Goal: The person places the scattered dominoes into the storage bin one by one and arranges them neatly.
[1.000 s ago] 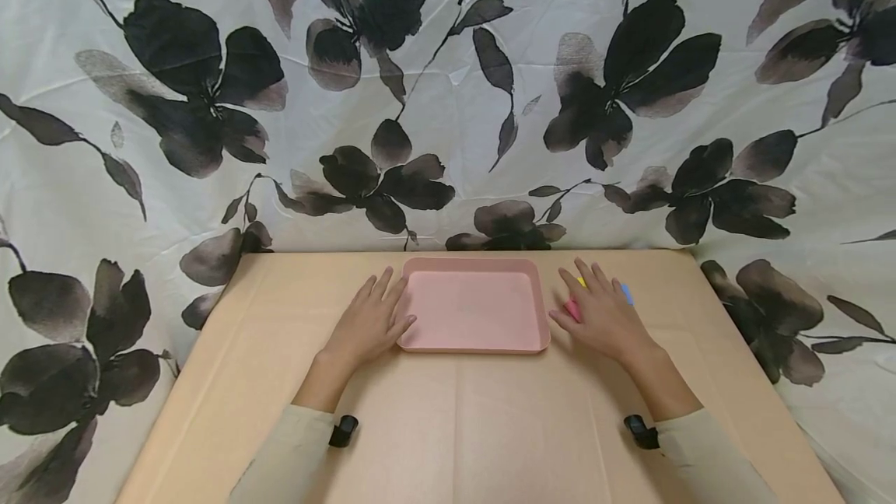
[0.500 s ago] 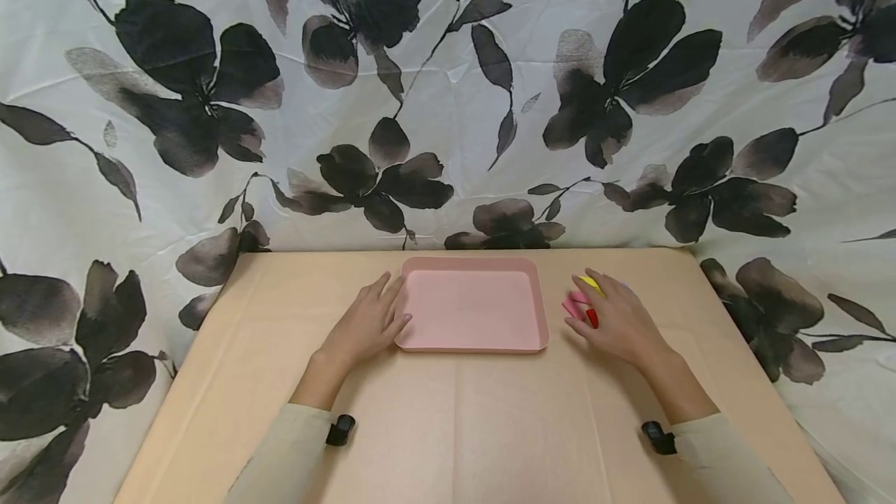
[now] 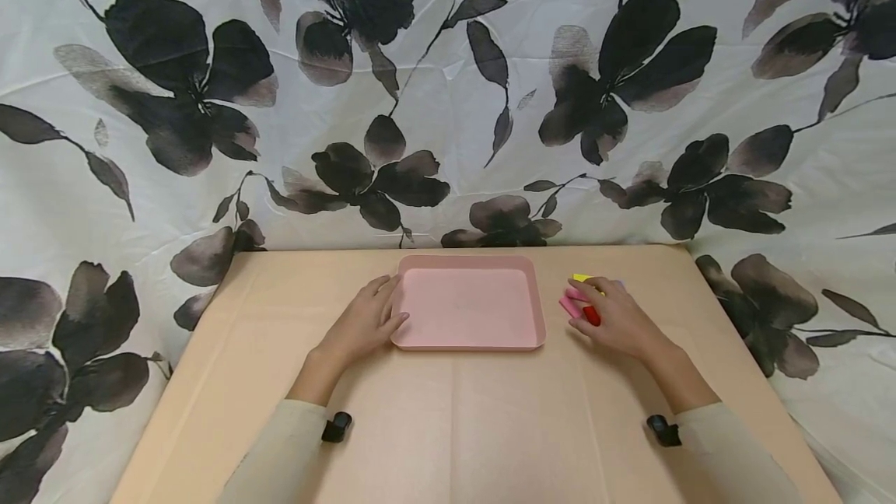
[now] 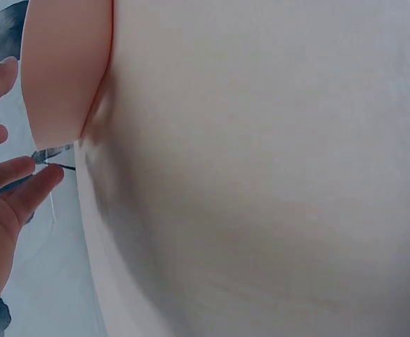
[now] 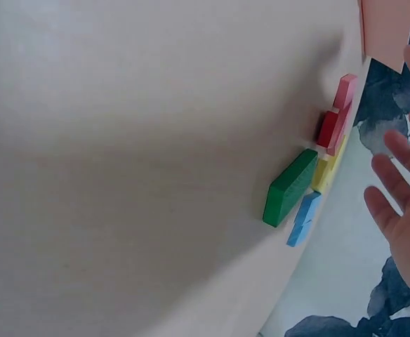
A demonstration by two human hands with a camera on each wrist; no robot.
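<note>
One left hand (image 3: 360, 321), fingers relaxed, lies beside the left edge of one pink tray (image 3: 467, 306); contact is unclear. Right of the tray lie two pink blocks (image 3: 570, 307), yellow blocks (image 3: 581, 278) (number uncertain), one red block (image 3: 592, 315), one green block (image 5: 289, 188) and two blue blocks (image 5: 307, 208), beneath one right hand (image 3: 621, 323), fingers loosely extended.
</note>
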